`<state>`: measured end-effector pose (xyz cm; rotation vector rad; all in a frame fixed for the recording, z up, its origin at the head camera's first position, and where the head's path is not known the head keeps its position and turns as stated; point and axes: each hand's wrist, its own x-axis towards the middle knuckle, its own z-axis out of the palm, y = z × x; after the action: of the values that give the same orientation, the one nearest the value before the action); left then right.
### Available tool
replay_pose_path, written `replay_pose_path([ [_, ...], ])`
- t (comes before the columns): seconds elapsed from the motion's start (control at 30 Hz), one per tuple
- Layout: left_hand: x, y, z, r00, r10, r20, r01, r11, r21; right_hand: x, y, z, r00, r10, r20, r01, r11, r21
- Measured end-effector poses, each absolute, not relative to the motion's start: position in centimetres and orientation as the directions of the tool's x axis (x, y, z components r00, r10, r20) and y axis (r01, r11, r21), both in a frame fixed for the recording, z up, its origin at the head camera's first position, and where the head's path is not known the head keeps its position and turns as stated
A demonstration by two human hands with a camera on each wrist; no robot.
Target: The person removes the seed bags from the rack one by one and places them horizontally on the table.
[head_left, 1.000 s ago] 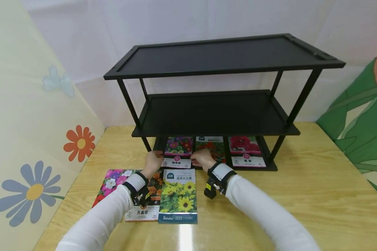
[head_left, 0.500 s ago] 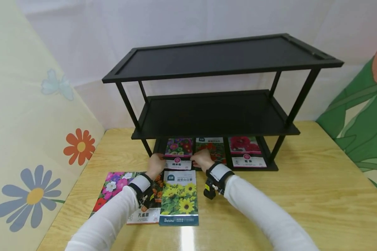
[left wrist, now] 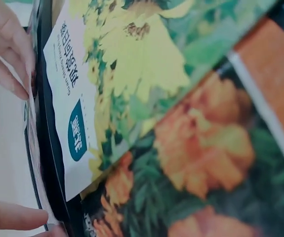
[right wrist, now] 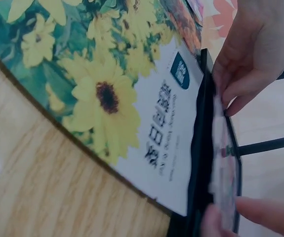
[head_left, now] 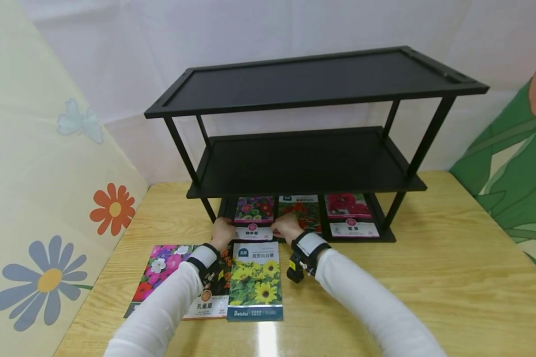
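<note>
On the black rack's bottom shelf lies a seed packet (head_left: 253, 233) with purple and red flowers and a white lower band. My left hand (head_left: 223, 232) pinches its left edge; my right hand (head_left: 288, 227) pinches its right edge. In the right wrist view the packet (right wrist: 221, 163) appears edge-on between both hands' fingers. Just in front, on the table, lies a yellow sunflower seed packet (head_left: 255, 282). Beside it is an orange marigold packet (head_left: 211, 308), partly hidden under my left wrist. A pink and white flower packet (head_left: 161, 265) lies farther left, partly covered by my sleeve.
The black rack (head_left: 305, 158) has two upper shelves above my hands, with posts at its corners. A red-orange flower packet (head_left: 307, 213) and a dark pink flower packet (head_left: 352, 218) lie to the right on the bottom shelf. The wooden table (head_left: 451, 277) extends rightward.
My left wrist and forearm have swung rightward, hand still at the packet's left edge. My right hand has barely moved. The packet stays in nearly the same place.
</note>
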<state>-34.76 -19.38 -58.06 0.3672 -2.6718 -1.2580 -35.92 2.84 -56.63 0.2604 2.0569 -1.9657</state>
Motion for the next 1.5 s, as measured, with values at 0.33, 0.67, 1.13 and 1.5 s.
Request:
replay_pose_path([
  [0.33,-35.9,-19.3,-58.7,-0.942,-0.293,-0.163,-0.261,0.336,0.905,-36.8,3.5,-57.9,-0.967,-0.023,-0.253,0.247,0.143,-0.958],
  [0.67,-36.8,-19.8,-59.8,-0.929,-0.291,-0.229,-0.289,0.184,0.939,-35.3,4.5,-54.9,-0.948,-0.111,-0.298,0.29,0.083,-0.954],
  [1.13,-27.8,-14.6,-45.6,-0.923,-0.261,-0.284,-0.317,0.096,0.943,-26.2,5.7,-40.3,-0.895,-0.132,-0.426,0.438,-0.081,-0.895],
  [1.5,-24.1,-12.0,-40.2,-0.924,-0.215,-0.316,-0.336,0.066,0.939,-26.0,7.8,-40.5,-0.897,-0.177,-0.406,0.425,-0.083,-0.901],
])
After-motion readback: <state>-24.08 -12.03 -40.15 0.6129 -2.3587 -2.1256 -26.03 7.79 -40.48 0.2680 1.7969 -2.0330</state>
